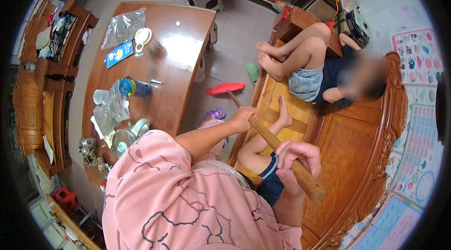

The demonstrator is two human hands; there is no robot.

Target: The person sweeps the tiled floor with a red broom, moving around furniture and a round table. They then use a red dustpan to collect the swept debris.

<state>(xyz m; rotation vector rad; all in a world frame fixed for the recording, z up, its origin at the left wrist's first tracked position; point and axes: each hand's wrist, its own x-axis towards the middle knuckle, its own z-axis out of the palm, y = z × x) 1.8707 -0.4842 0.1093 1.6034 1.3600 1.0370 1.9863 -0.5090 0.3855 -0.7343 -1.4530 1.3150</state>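
Both my hands are on a broom with a wooden handle (269, 135) that slants across in front of me. My left hand (243, 119) grips the middle of the handle. Near its top end, the fingers of my right hand (298, 160) curl around the wood. The red broom head (226, 89) rests on the tiled floor (230, 51), between the wooden table and the wooden bench. A green slipper (251, 72) lies on the tiles just past the broom head. Closer to me, a purple sandal (217, 113) shows on my foot.
To the left, the table (169, 88) holds a blue bottle (135, 88), a white cup (100, 96), a glass kettle (121, 140) and plastic bags (125, 26). Two people are on the bench (345, 140) at right, one leg (260, 144) close to the handle. Another person sits on a stool (208, 3) beyond.
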